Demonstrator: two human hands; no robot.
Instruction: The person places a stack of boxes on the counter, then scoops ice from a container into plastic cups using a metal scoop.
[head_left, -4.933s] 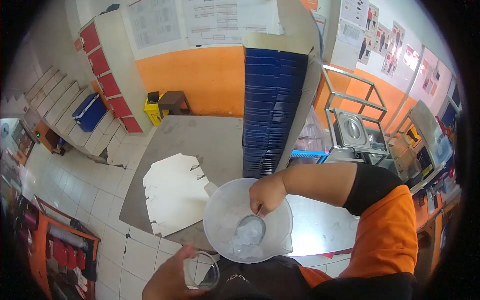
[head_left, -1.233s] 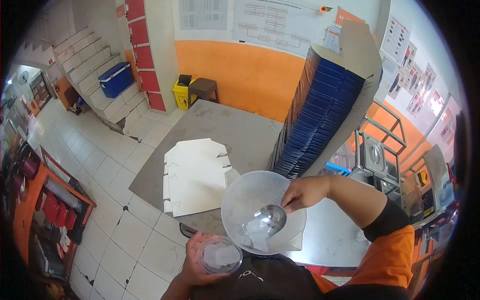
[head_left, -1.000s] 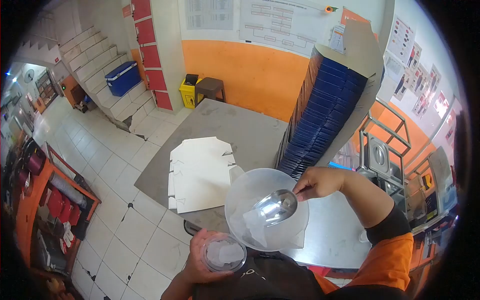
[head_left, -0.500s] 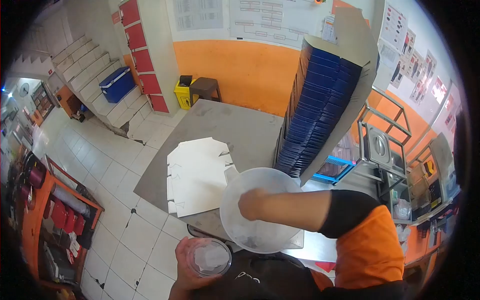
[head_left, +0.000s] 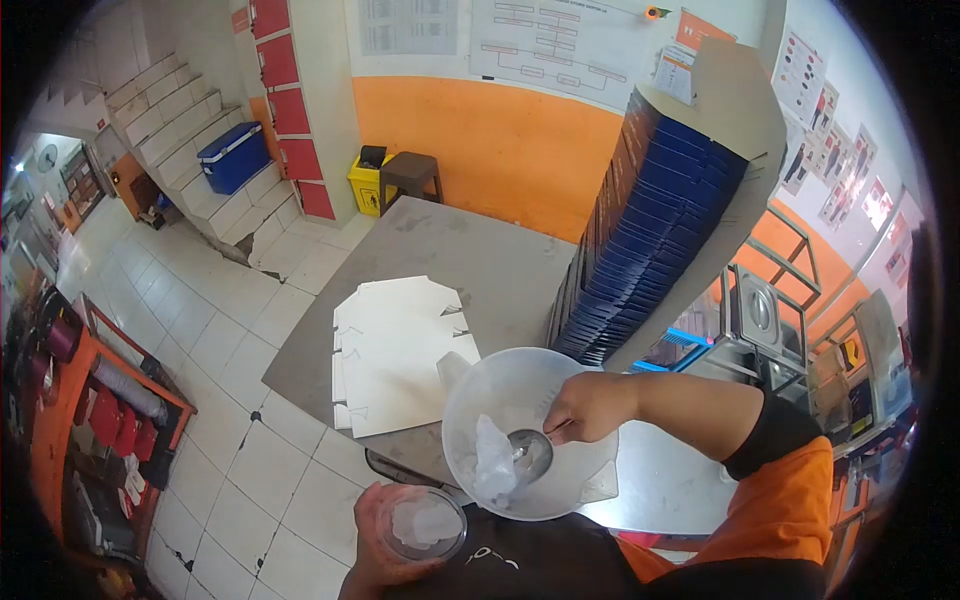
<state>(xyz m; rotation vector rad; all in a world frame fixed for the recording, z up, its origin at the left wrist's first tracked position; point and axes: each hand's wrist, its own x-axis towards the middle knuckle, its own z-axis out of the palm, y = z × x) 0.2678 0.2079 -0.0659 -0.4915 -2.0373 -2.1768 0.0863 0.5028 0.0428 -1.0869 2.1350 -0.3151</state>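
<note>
My right hand [head_left: 592,408] reaches over a large translucent plastic jug [head_left: 500,372], fingers closed on a round metal scoop [head_left: 534,462] inside it. Clear whitish chunks that look like ice [head_left: 492,455] lie in the jug beside the scoop. To the left of the jug, my left hand [head_left: 378,535] grips a clear round plastic cup [head_left: 458,540] near my body. Whitish ice-like pieces [head_left: 426,520] show inside the cup. The handle end of the scoop is hidden by my right fingers.
Flat white cardboard sheets [head_left: 390,350] lie on the grey table [head_left: 430,230] just beyond the jug. A tall stack of dark blue folded boxes [head_left: 650,230] rises at the right. A metal surface [head_left: 660,480] adjoins the jug's right side. Shelves [head_left: 120,400] stand left.
My right hand has moved right and up from deep in the jug, and the metal scoop now shows. My left hand stays near the same spot with the cup.
</note>
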